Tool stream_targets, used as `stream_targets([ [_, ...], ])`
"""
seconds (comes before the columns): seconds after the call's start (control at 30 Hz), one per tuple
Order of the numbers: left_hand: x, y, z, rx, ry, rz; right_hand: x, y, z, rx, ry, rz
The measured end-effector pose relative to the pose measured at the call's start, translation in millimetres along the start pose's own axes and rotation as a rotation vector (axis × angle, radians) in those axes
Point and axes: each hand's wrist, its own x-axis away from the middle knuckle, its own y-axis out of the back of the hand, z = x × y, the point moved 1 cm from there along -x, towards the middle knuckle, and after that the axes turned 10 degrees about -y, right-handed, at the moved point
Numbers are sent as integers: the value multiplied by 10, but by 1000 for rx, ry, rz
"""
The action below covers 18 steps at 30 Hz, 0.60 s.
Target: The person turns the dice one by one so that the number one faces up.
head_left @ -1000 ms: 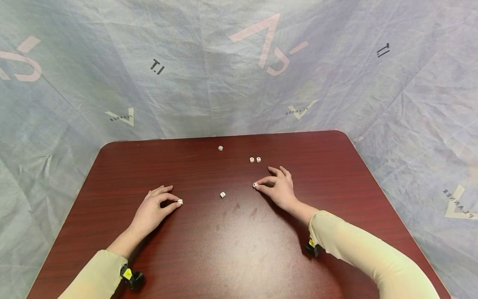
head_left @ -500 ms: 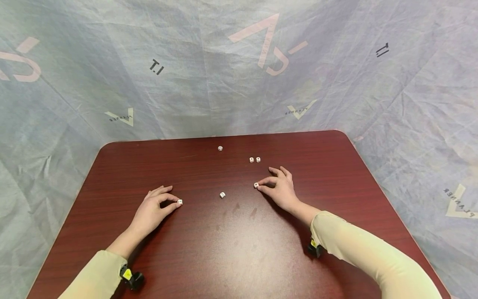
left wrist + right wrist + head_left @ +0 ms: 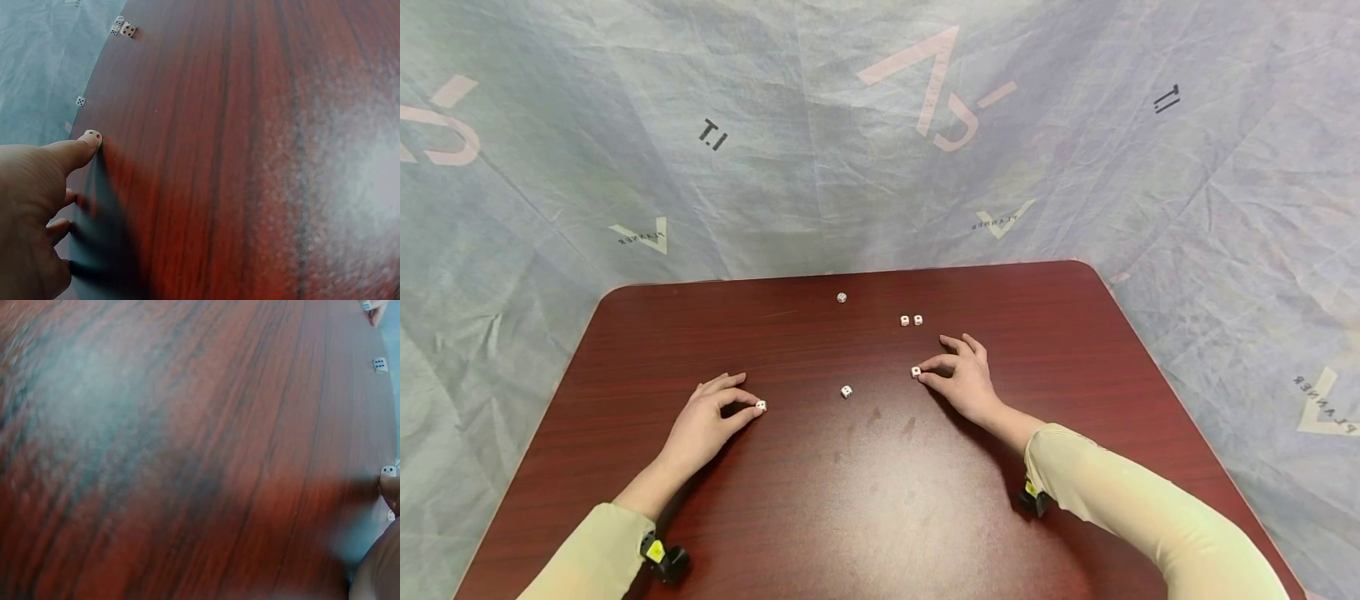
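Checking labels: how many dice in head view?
6: one die pinched by the left hand, another die by the right hand, one die between them, two dice beyond the right hand, one die near the far table edge. Hands could hide more.

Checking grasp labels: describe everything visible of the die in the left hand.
The die is a small white cube with rounded corners, plastic by its look; the left wrist view shows red pips on it. The left hand pinches it between thumb and forefinger, hiding part of it. In the head view it appears left of the nearest loose die. Whether it touches the table can't be told.
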Motion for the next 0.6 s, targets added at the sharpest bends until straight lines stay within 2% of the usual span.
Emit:
stream_targets([
  [0.3, -3, -4, 0, -1, -1, -1, -28, 64, -1, 18, -29, 20],
  [0.6, -4, -6, -2, 0, -2, -1, -74, 142, -4, 125, 48, 0],
])
